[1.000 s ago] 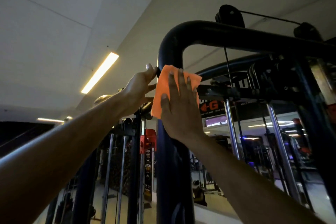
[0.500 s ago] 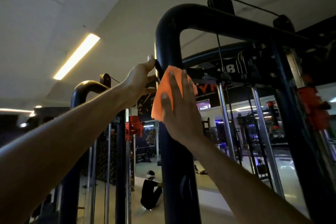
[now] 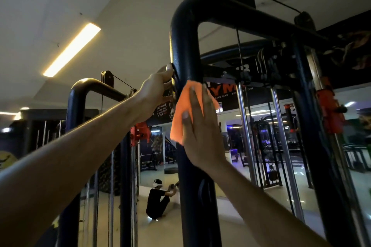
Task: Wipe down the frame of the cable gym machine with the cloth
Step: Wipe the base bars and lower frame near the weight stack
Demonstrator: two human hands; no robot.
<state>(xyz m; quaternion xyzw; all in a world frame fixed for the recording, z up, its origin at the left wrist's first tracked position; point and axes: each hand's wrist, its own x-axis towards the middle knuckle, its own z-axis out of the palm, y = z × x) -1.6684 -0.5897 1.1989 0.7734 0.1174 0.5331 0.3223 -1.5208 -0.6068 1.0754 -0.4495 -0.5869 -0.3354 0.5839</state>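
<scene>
Pressing the cloth [image 3: 183, 110] flat, right hand [image 3: 202, 134] covers the upright frame [image 3: 185, 54].

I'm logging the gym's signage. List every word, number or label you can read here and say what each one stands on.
"BECAUSE ... ONE ELSE IS GOING TO DO IT FOR ...": dark poster between the left hand and the frame post; some words too blurred to read.
"YM", cut off by the orange cloth and right hand: black banner.
"...CONFIDENCE" and a partly hidden word: small print on the banner.
Large white letters higher up: unreadable.
</scene>
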